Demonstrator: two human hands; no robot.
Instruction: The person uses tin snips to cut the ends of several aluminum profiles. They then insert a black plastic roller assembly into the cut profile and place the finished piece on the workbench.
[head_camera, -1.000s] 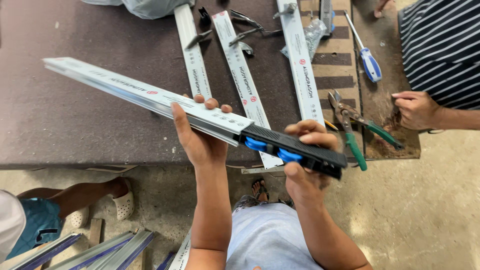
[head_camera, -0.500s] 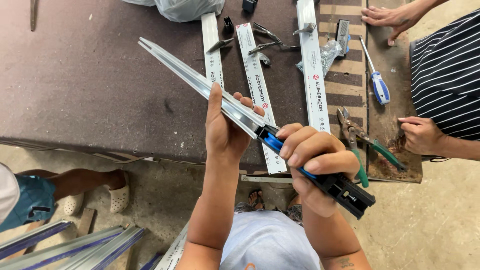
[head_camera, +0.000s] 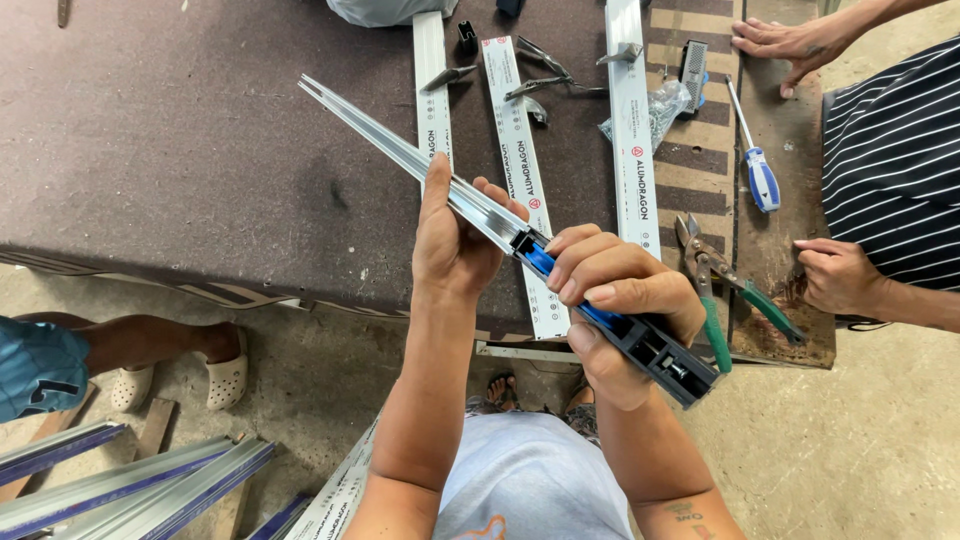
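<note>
Left hand (head_camera: 452, 240) wrapped around aluminium rail (head_camera: 400, 150), fingers curled over it | right hand (head_camera: 620, 300) clenched on black-and-blue fitting (head_camera: 640, 345) at rail's near end | rail held slantwise above bench (head_camera: 180, 150), far tip over it | green-handled pliers (head_camera: 715, 290) on bench right of rail | blue-handled screwdriver (head_camera: 755, 165) beyond pliers.
</note>
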